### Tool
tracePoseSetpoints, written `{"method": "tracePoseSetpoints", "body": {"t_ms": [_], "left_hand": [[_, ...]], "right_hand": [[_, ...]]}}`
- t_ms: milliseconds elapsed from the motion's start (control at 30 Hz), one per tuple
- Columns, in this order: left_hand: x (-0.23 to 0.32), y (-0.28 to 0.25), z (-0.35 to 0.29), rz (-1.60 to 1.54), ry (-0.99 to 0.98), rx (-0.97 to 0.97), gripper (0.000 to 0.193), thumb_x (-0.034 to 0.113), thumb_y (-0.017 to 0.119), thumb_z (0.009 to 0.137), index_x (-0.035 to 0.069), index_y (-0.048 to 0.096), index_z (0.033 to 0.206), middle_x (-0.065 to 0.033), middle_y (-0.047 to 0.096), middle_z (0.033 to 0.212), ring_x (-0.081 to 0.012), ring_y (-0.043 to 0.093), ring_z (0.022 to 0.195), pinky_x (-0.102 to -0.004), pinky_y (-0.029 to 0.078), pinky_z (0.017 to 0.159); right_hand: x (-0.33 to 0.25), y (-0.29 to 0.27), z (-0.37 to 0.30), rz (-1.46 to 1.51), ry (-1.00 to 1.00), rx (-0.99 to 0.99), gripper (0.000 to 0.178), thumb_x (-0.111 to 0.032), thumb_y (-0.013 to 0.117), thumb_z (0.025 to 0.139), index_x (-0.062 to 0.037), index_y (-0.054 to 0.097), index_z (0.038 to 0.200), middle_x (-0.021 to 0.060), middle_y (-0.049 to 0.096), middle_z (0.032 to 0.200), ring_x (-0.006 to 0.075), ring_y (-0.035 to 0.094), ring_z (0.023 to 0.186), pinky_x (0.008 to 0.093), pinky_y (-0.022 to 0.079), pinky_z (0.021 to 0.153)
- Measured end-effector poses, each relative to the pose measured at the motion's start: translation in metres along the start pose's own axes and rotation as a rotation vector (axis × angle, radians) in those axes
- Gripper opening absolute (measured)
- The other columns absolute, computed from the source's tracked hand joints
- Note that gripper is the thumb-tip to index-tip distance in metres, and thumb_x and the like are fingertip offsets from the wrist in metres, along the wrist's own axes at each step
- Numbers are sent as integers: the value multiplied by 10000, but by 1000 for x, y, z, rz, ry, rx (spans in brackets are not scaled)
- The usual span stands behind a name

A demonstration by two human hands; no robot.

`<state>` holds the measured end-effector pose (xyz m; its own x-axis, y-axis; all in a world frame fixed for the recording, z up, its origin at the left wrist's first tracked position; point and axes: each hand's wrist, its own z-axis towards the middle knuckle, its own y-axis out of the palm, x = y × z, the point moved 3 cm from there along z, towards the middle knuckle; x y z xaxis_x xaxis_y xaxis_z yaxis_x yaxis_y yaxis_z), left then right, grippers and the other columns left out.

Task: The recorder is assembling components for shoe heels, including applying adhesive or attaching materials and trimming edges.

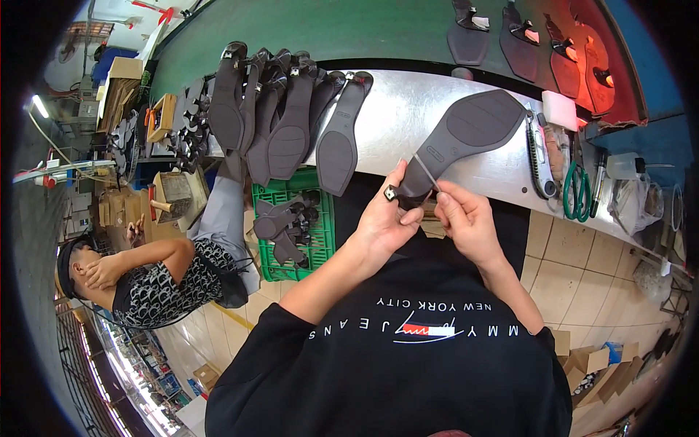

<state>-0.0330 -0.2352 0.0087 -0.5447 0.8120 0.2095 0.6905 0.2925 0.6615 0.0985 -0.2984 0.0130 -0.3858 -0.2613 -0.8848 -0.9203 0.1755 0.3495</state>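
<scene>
Sole up, a dark square-toed shoe (484, 120) lies tilted over the near edge of the metal bench. My left hand (382, 229) is closed around its narrow heel end, the thumb and fingers by the small heel. In my right hand (470, 226) a thin pale rod (425, 170) is pinched between thumb and fingers. The rod crosses the narrow middle of the sole and seems to touch it; its exact kind is unclear. Left of it, another dark sole (338, 149) rests on the bench beside a row of similar shoes (287, 149).
To the right lie a utility knife (539, 160), green-handled scissors (576, 191) and a white block (559, 111). Several shoes sit on the green belt (408, 36), some under red light. A green crate (295, 271) holds shoe parts. Another person (167, 273) sits at the left.
</scene>
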Motion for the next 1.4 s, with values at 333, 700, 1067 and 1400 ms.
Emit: {"method": "tracePoseSetpoints", "body": {"t_ms": [333,700,1067,1400], "left_hand": [[22,22,-13,586,924,15,623,501,380,1021,-3,677,804,-67,684,747,-88,596,626,-226,467,577],[31,26,-21,677,990,-82,703,495,300,1039,-18,663,724,-65,633,677,-110,577,622,-244,453,623],[46,37,-38,857,1099,-94,965,614,56,998,-44,649,616,-69,571,592,-140,524,571,-256,391,595],[42,32,-9,-17,318,-117,692,743,448,850,89,651,747,-41,618,648,-158,608,629,-291,504,682]], "right_hand": [[-9,17,-12,200,298,-334,623,-142,511,994,-174,193,1528,-3,491,620,47,404,464,183,285,399],[-23,7,-5,491,223,-370,324,-218,491,1005,-18,511,1260,6,470,613,73,419,453,203,338,392],[-44,26,-14,-861,-757,1,57,7,631,853,5,605,904,142,627,728,305,623,613,341,492,554],[-49,31,-20,-799,-735,-90,87,0,674,805,-17,623,873,121,639,780,281,644,669,348,510,597]]}}
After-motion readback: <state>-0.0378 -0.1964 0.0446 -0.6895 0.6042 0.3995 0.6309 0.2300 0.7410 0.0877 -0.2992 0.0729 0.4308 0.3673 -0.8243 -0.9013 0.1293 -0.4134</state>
